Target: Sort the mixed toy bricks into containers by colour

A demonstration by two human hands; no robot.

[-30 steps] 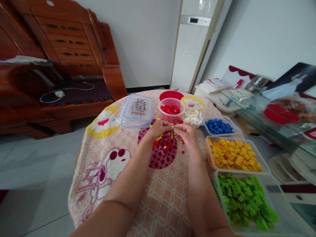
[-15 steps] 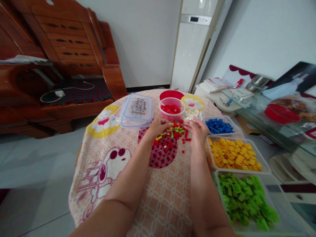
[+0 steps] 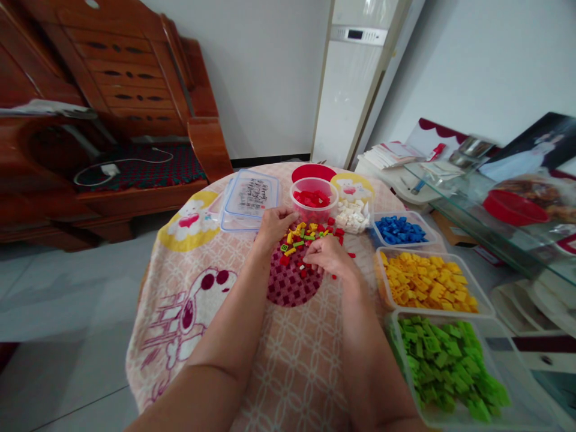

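A pile of small toy building bricks (image 3: 297, 244), mostly red, yellow and light green, lies loose on the tablecloth. My right hand (image 3: 332, 255) reaches over its near side, fingers pinched together low among the bricks; whatever they hold is too small to make out. Beside the pile's far left edge is my left hand (image 3: 273, 228), its fingers loosely stretched and no brick visible in them. Its fingertips are close to a round clear tub (image 3: 293, 203) of red bricks (image 3: 311, 198). White bricks (image 3: 353, 216) in a clear container stand right of the tub.
Along the right edge stand clear boxes of blue bricks (image 3: 399, 230), yellow bricks (image 3: 427, 279) and green bricks (image 3: 450, 360). Clear lids (image 3: 251, 201) are stacked at the left, and a red lid (image 3: 312, 173) lies behind the tub. A glass shelf (image 3: 490, 222) borders the table.
My right hand has moved left and nearer, from beside the white bricks to over the pile. My left hand has drawn back slightly from the pile, up and left, uncovering more bricks.
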